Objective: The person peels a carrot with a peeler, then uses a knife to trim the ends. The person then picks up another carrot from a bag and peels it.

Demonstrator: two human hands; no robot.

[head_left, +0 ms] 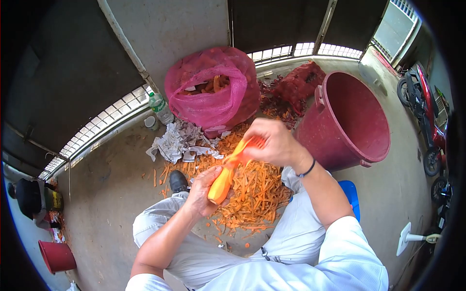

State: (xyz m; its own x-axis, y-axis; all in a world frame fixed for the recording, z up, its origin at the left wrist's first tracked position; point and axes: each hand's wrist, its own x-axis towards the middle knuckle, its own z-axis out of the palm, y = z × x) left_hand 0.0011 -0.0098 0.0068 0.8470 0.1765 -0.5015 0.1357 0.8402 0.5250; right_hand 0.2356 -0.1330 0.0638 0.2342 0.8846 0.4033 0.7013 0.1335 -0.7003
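A peeled orange carrot (221, 186) lies in my left hand (204, 190), its thick end pointing down toward my lap and my fingers wrapped around it. My right hand (275, 141) is closed on a red-orange peeler (254, 143) at the carrot's upper end; motion blurs the tool and the carrot's tip. Beneath both hands, a large heap of orange peelings (259, 196) spreads over the floor between my legs. Behind my hands stands a pink mesh sack (213, 114) with carrots (217, 84) showing in its opening.
A big maroon bin (310, 121) stands at the right, beside a red mesh sack (298, 87). Crumpled paper (175, 140), a green-labelled bottle (160, 107) and a cup (151, 122) are left of the pink sack. A small red bucket (58, 257) is at far left, motorcycles (427, 116) at far right.
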